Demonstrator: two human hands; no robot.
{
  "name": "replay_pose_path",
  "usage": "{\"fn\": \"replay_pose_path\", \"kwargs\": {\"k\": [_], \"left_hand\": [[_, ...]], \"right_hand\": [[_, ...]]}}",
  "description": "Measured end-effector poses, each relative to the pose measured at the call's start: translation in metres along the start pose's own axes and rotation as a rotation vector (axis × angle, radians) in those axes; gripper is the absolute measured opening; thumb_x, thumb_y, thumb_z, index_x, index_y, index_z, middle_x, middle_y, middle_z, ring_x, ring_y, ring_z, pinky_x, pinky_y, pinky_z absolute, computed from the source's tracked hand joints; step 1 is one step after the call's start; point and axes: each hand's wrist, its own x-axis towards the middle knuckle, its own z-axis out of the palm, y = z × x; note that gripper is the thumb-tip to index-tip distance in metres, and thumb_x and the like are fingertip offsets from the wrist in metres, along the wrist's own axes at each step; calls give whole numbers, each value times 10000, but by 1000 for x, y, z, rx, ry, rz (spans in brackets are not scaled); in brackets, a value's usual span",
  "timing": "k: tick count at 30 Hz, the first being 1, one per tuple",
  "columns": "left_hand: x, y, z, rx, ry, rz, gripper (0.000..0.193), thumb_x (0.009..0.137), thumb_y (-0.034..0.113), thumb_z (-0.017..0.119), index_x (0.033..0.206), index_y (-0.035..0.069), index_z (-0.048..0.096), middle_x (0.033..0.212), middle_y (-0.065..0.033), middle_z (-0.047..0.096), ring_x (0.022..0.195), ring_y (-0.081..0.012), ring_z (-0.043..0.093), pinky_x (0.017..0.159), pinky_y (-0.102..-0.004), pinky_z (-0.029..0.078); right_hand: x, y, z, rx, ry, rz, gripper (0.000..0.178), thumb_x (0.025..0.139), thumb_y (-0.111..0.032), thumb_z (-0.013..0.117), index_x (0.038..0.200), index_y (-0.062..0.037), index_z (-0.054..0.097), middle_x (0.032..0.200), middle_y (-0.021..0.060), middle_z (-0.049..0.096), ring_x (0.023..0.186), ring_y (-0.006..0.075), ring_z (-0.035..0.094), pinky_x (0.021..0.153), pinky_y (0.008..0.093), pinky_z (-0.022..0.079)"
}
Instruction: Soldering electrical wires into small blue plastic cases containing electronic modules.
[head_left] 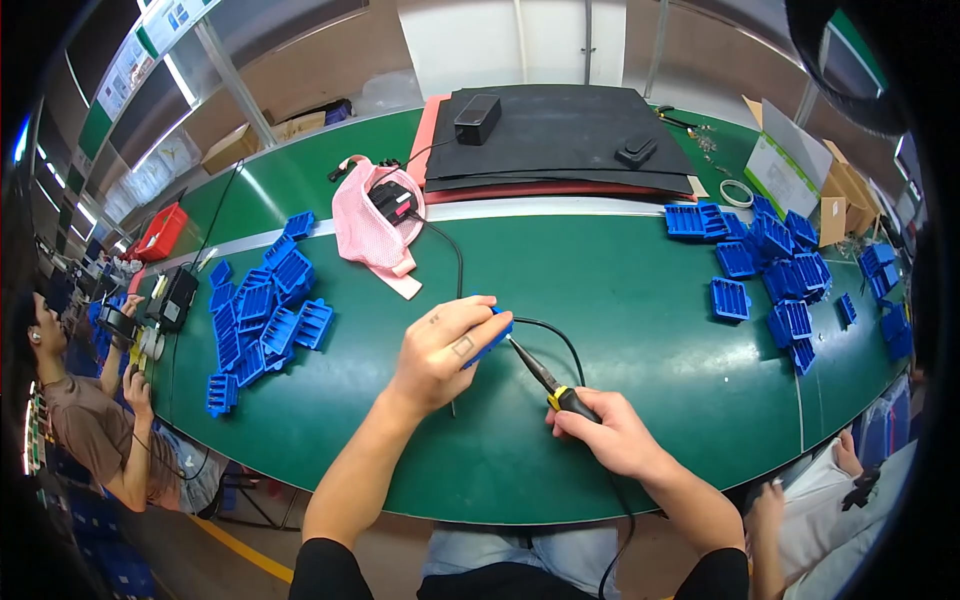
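My left hand (440,352) is closed around a small blue plastic piece (491,343), mostly hidden by the fingers, above the middle of the green table. My right hand (612,432) grips long-nose pliers (548,380) by their black and yellow handles. The grey jaws slant up to the left, and their tip is at the edge of the blue piece. Whether the jaws pinch anything is too small to tell. A black cable (566,342) curves behind the pliers, and another (460,262) runs from the pink mesh pouch (352,222) toward my left hand.
Blue slotted plastic trays lie in a heap (256,305) at left and another (788,268) at right. Black sheets (570,125) carry a black adapter (478,120). A tape roll (736,193) and open box (785,165) stand far right. People sit at both sides.
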Motion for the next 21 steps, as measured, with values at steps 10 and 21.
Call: {"fn": "replay_pose_path", "kwargs": {"k": [10, 21], "left_hand": [[-3, 26, 16, -371, 118, -582, 368, 779, -30, 720, 1141, -4, 656, 1063, -126, 651, 924, -218, 640, 809, -296, 505], [-5, 28, 20, -311, 106, -444, 411, 784, -16, 728, 1182, 13, 634, 1108, -137, 615, 964, -278, 650, 820, -344, 529]], "right_hand": [[2, 6, 8, 54, -110, -252, 203, 922, -128, 613, 1018, 43, 665, 993, 85, 652, 891, 142, 620, 817, 275, 478], [4, 8, 12, -15, -117, -256, 161, 911, -129, 608, 906, 27, 646, 920, 78, 613, 809, 144, 574, 735, 280, 455]]}}
